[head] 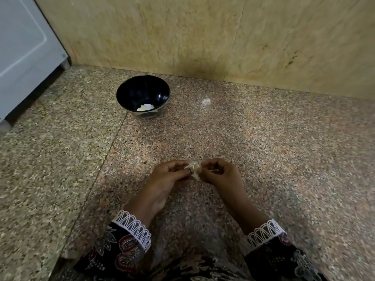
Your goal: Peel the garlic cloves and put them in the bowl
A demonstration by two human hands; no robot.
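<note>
A: What does the speckled pink-and-grey granite floor [263,142] carry, and where does the target vessel sit from you?

B: The round glossy black bowl [143,96] stands on the floor near the beige marble wall [182,33], well apart from your hands, ahead and to the left. Pale peeled garlic pieces [146,107] lie at its bottom; their number cannot be made out.

A: Which hand is nearer the bowl?

B: Your left hand [170,176], by a small margin. Your right hand [218,172] lies on the far side of it.

A: And the thing being worked?

B: The small papery off-white garlic clove [194,169] sits between both hands, above the floor. Your left-hand fingers curl round it from one side; your right-hand fingertips pinch its loose skin from the other. So the clove lies just right of your left hand, with the bowl up and leftward.

A: What remains unclear?

B: The clove's long axis is hard to judge, as fingers cover much of it. How much skin is off cannot be told.
</note>
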